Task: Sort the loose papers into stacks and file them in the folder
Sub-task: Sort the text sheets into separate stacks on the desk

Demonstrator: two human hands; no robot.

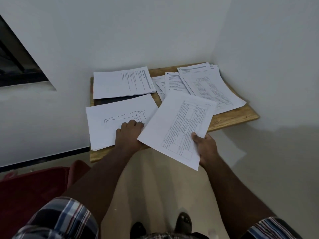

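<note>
Step in hand: I am judging this as mid-sort; I am holding one printed sheet (179, 128) up over the tabletop's near edge while deciding which pile it is joining.
Right hand: my right hand (205, 145) is pinching the sheet's near right corner, thumb on top, fingers curled beneath.
Left hand: my left hand (129, 131) is resting knuckles-up on the drawing stack (110, 125) at the tabletop's near left corner; its fingertips are hiding under the held sheet, so I cannot tell whether it is gripping anything.
Sorted so far: a text stack (120, 83) is lying at the far left corner.
Unsorted: loose papers (207, 83) are fanning across the far right corner of the tabletop (233, 118).
Folder: a dark strip (117, 99) is showing between the two left stacks; possibly the folder, but I cannot tell.
Next move: I am expecting to match this tabled page to a stack, probably starting a new one, laying it flat and square.
</note>
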